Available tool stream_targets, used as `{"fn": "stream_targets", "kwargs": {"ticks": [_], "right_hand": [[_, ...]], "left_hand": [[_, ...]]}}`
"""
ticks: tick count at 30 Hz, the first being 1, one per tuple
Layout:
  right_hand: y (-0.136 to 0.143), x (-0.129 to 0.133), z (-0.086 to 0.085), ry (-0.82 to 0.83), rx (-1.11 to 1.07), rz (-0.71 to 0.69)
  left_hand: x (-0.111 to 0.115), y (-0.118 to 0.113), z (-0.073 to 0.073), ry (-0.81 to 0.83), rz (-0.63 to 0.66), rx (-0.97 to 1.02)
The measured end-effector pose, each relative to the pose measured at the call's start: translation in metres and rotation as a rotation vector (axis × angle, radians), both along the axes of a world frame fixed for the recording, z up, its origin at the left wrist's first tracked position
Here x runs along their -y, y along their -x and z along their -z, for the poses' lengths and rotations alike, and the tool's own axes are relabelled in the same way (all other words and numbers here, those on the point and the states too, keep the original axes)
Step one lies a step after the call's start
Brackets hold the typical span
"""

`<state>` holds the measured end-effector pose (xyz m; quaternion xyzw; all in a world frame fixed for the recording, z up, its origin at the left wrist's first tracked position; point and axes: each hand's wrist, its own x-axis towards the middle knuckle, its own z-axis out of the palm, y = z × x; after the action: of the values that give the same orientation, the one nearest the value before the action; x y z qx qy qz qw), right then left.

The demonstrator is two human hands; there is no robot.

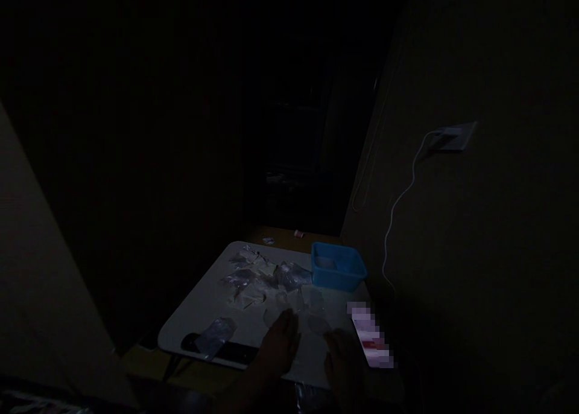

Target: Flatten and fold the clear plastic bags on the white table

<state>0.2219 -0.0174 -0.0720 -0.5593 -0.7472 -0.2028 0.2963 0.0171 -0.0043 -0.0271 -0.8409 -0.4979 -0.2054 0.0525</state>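
The scene is very dark. My left hand (279, 340) rests low over the front middle of a white folding table (194, 311), fingers reaching forward beside a thin translucent piece (270, 317). To its right my right hand (340, 350) lies near the table's front edge, thumb and fingers somewhat apart, close to another translucent piece (319, 324). Both hands look open; nothing held shows in either. Beyond them lies a loose pile of crumpled clear plastic bags (253, 281). One clear plastic bag (216, 335) lies at the front left, over a dark strip (239, 352) along the table edge.
A blue plastic basket (337, 275) stands at the table's back right with something pale inside. A lit phone (370, 335), its screen blurred, lies at the right edge. A white cable (392, 215) hangs from a wall socket (455, 137). A small red-and-white item (299, 234) lies behind the table.
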Motion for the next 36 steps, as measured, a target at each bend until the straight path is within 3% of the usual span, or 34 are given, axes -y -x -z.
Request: {"fn": "stream_targets", "kwargs": {"ticks": [4, 8, 12, 16, 22, 26, 32, 36], "right_hand": [[-0.006, -0.009, -0.002, 0.016, -0.028, 0.038], [-0.006, -0.006, -0.004, 0.038, -0.06, -0.012], [0.003, 0.008, 0.0, 0.066, -0.045, -0.079], [0.007, 0.016, 0.002, 0.054, -0.015, -0.15], [-0.006, 0.02, 0.006, -0.03, -0.168, -0.035], [-0.019, 0.025, 0.009, 0.066, -0.22, -0.06], [-0.023, 0.033, 0.007, 0.137, -0.24, -0.135], [-0.022, 0.038, 0.005, 0.157, -0.238, -0.169]], "left_hand": [[0.008, -0.002, 0.012, -0.006, 0.051, -0.032], [0.004, 0.01, 0.013, 0.013, 0.102, -0.049], [-0.006, 0.016, 0.003, 0.037, 0.103, -0.034], [-0.006, 0.002, -0.011, 0.038, 0.119, 0.011], [0.001, -0.017, -0.014, 0.093, 0.201, -0.027], [-0.001, -0.013, -0.014, 0.13, 0.199, -0.016], [-0.003, -0.007, -0.028, 0.217, 0.207, -0.042], [-0.004, -0.005, -0.032, 0.182, 0.201, -0.054]]}}
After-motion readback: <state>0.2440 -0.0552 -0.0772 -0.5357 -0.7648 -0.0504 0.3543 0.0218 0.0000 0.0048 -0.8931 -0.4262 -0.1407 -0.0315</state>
